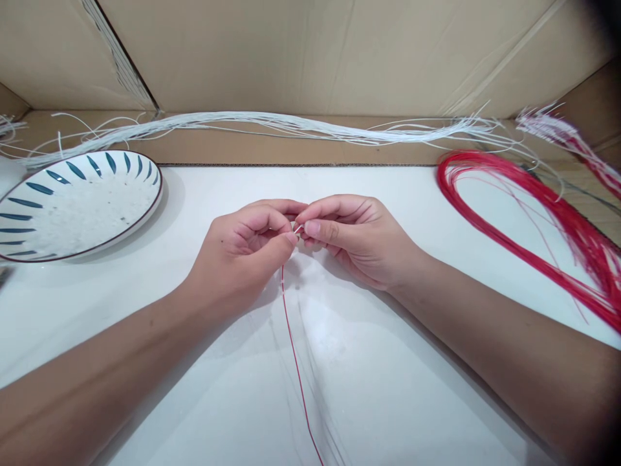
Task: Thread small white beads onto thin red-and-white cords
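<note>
The left hand point(242, 249) and right hand point(352, 236) meet, both pinching one red thread point(294, 343), perhaps together with a white end. One plate point(72, 204) lies left; one red bundle point(533, 220) lies right.

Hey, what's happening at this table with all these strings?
A person is working with both hands close together over a white table. The left hand and right hand pinch the top end of a thin red cord, which trails down toward the viewer; a bit of white shows between the fingertips. A loop of red cords lies to the right, a long bundle of white cords lies along the back by the cardboard, and a blue-patterned plate sits to the left.
</note>
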### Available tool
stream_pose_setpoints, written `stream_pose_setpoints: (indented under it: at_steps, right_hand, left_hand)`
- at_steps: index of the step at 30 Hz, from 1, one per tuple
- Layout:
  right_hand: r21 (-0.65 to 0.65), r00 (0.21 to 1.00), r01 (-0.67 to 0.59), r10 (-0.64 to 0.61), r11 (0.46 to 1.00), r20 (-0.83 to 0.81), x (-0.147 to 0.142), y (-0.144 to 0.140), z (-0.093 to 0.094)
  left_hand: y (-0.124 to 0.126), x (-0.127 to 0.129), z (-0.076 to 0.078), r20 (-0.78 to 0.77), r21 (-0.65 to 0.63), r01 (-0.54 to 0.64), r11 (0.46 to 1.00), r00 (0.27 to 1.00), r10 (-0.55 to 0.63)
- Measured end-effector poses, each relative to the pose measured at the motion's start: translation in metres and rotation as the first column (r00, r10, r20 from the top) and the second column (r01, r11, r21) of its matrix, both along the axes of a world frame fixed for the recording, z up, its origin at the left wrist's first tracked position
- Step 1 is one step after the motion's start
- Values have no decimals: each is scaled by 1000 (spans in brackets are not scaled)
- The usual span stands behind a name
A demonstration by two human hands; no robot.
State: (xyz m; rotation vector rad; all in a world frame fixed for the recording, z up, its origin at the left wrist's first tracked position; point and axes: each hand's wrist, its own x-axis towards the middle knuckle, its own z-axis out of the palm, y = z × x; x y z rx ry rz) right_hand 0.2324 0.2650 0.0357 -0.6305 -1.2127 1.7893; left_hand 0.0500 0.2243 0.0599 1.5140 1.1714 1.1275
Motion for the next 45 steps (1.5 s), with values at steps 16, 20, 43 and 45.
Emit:
stream_pose_setpoints:
  at_steps: [16, 20, 43, 45]
  right_hand:
    - [-41, 998, -19, 21, 999, 54, -1, -1, 5]
    - [4, 997, -43, 43, 999, 71, -2, -2, 4]
    - [379, 805, 264, -419, 887, 420, 15, 18, 4]
    - [467, 687, 180, -451, 866, 571, 20, 24, 3]
  left_hand:
    - [2, -1, -2, 34, -14, 45, 999, 998, -44]
    - [3, 0, -4, 123, -34, 94, 995, 988, -89]
    - [3, 0, -6, 32, -15, -16, 1000, 999, 16]
    - [3, -1, -8, 84, -33, -51, 998, 995, 53]
